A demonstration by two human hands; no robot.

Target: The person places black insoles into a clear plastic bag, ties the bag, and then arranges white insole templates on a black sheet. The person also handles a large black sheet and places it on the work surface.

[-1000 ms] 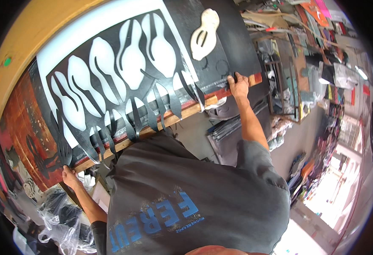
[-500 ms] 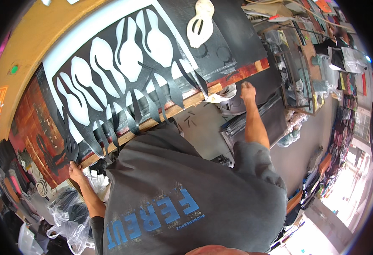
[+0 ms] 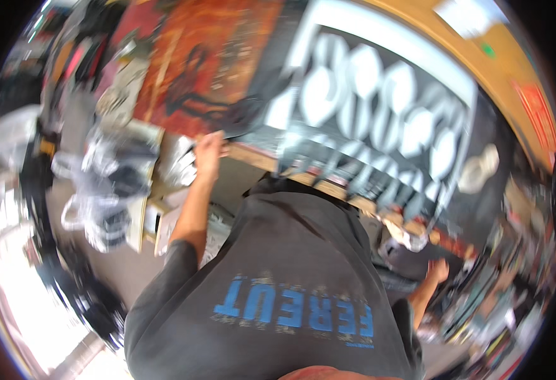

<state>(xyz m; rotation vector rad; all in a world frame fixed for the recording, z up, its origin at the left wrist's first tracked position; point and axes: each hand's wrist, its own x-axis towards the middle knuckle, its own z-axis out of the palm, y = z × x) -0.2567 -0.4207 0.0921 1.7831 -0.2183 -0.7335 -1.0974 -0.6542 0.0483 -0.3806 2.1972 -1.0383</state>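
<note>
Left hand (image 3: 209,152) at the tabletop (image 3: 195,47)'s near edge, right hand (image 3: 438,271) off right, both blurred; I can't tell their grip. Between them, my black cut-out sheet (image 3: 370,111) lies on the tabletop.

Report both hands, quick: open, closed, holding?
Left hand: at the near edge of the worn, flat red-orange board; grip cannot be told.
Right hand: blurred; open or closed cannot be told.
</note>
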